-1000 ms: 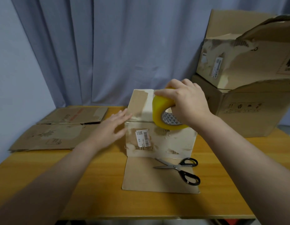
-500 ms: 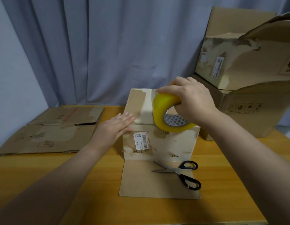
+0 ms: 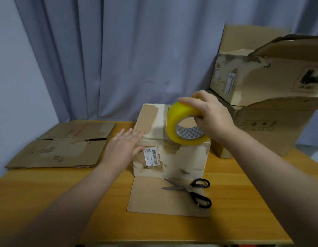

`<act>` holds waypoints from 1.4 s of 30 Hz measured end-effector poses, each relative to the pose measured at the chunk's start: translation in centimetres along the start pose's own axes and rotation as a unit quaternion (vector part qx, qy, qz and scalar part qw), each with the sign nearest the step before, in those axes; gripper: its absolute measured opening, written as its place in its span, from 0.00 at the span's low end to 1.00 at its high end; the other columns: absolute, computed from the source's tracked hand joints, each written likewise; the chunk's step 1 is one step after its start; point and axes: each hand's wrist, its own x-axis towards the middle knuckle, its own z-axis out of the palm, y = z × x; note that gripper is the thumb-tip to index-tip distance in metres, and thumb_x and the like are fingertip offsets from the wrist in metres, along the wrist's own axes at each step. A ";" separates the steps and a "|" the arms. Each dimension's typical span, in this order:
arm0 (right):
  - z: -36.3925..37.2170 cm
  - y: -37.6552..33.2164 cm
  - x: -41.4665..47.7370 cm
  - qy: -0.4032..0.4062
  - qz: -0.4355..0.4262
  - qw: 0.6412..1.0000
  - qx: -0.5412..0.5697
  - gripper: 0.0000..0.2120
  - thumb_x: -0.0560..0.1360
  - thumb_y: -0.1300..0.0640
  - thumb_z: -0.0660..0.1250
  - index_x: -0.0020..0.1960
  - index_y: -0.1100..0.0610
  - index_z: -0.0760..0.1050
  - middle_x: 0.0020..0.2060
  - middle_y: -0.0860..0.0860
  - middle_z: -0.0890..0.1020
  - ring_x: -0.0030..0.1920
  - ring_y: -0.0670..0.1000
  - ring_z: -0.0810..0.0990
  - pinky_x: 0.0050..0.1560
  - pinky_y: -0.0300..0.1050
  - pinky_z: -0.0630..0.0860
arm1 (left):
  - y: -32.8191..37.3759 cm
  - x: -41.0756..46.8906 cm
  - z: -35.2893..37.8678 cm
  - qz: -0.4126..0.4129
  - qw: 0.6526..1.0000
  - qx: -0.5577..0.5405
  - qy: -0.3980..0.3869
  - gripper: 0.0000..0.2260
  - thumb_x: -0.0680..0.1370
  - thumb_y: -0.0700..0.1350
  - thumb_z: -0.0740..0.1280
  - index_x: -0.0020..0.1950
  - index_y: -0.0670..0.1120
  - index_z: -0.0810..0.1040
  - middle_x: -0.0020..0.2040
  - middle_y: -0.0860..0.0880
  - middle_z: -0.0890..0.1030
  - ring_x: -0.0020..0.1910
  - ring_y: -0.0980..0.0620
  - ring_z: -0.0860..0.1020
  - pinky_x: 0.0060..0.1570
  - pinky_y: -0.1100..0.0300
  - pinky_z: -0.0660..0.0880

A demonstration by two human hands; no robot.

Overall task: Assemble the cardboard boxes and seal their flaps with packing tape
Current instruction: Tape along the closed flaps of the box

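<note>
Since the box (image 3: 170,152) on the table (image 3: 56,193) is small, empty-looking corrugated card, it is probably light and apt to slide or dent, so the left hand (image 3: 126,148) lies flat and open against its top-left edge to steady it. The right hand (image 3: 210,114) has its grip closed over the rim of the yellow tape roll (image 3: 185,128), held at the box's top front edge. Scissors (image 3: 192,190) lie on the folded-out front flap.

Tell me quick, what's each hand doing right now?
Left hand: open, flat against the small box.
Right hand: closed around the yellow tape roll.
</note>
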 end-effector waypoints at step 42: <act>-6.9 4.1 -3.5 -0.241 -0.082 0.909 -0.330 0.31 0.76 0.59 0.65 0.74 0.40 0.58 0.65 0.52 0.68 0.62 0.57 0.69 0.58 0.51 0.69 | 7.7 0.8 -0.4 -0.019 0.990 -0.066 -0.124 0.40 0.73 0.65 0.64 0.78 0.57 0.47 0.79 0.51 0.49 0.77 0.52 0.46 0.73 0.55 0.39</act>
